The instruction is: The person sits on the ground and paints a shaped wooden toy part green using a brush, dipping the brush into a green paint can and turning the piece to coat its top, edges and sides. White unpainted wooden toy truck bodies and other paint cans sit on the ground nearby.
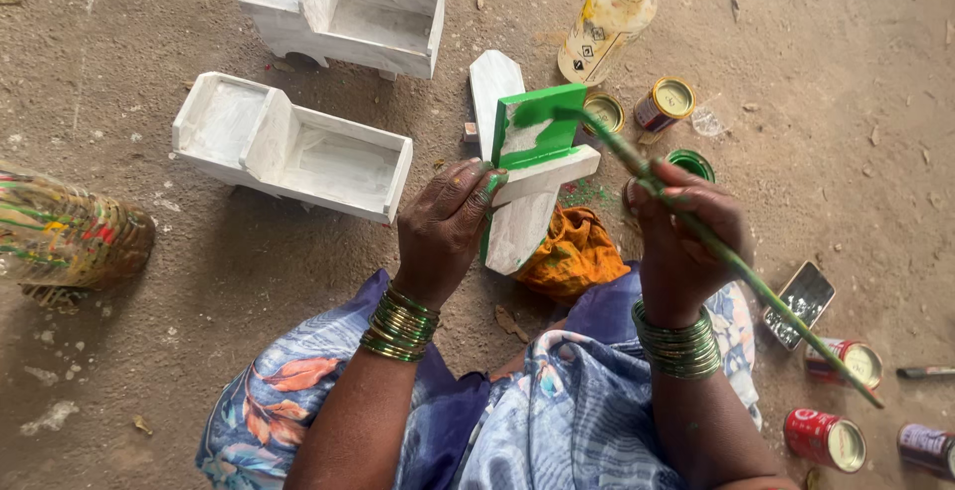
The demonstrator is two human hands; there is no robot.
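Note:
My left hand grips a white wooden toy truck, tilted on end over my lap. Its cab is partly covered in green paint, with a white patch left in the middle. My right hand holds a long green-smeared paintbrush, and the bristle end touches the top of the green cab. Green bangles circle both wrists. An orange cloth lies under the truck.
Two more white wooden trucks sit on the dirt floor at upper left. A plastic bottle, small paint tins, an open green paint tin, red tins and a phone lie to the right. A paint-streaked container stands left.

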